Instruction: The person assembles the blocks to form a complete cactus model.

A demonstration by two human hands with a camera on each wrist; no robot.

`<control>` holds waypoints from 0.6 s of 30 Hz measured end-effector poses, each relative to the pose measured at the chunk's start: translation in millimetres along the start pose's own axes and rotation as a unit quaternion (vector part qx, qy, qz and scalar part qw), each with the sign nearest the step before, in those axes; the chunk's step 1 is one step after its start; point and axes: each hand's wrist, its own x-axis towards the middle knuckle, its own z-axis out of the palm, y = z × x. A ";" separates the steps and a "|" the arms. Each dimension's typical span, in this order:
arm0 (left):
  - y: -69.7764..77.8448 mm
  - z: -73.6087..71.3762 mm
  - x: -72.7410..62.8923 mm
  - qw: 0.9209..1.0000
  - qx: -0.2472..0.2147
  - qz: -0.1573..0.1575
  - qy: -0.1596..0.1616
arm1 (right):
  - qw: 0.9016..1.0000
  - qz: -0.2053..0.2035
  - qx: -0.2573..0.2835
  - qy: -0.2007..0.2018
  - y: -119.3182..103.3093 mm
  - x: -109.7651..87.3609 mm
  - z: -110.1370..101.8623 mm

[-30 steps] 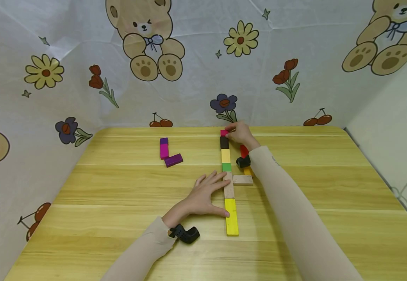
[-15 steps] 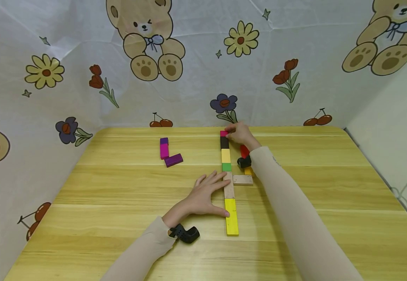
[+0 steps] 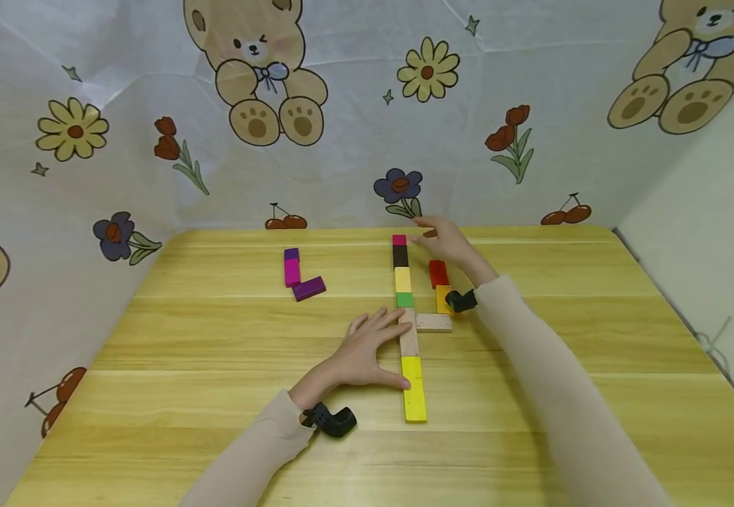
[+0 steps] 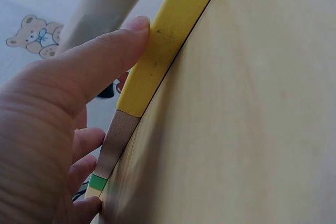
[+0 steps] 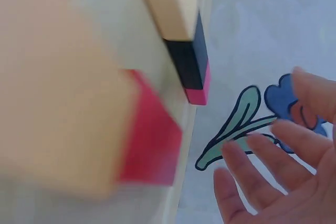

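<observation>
A straight row of coloured blocks runs away from me: a yellow block (image 3: 414,389) nearest, then a pale wood block (image 3: 408,342), a green block (image 3: 404,300), a light yellow block (image 3: 403,280), a black block (image 3: 401,255) and a pink block (image 3: 399,240) at the far end. My left hand (image 3: 361,355) is spread along the row's left side, its thumb touching the yellow block and fingertips touching the pale wood block. My right hand (image 3: 446,243) is just right of the pink block, apart from it, fingers loosely extended and holding nothing.
Right of the row lie a pale wood block (image 3: 433,323) set crosswise, an orange block (image 3: 443,298) and a red block (image 3: 438,274). At the left lie a magenta block (image 3: 292,273), a dark purple block (image 3: 291,253) and a purple block (image 3: 309,289). A printed cloth (image 3: 341,176) hangs behind.
My right hand has let go of the pink block and moved a little to the right. The left hand stays on the row. The head view has shifted slightly.
</observation>
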 end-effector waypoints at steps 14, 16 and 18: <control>1.9 -1.7 -2.8 1.000 -0.006 -0.001 0.001 | 1.000 -0.028 -0.008 0.011 17.9 -96.1 3.1; 1.9 -1.7 -2.7 1.000 -0.006 -0.001 0.001 | 1.000 -0.020 -0.010 -0.002 20.8 -105.6 3.5; 1.6 -1.2 -2.0 1.000 -0.005 -0.002 0.001 | 1.000 -0.021 -0.011 -0.011 23.5 -113.0 3.7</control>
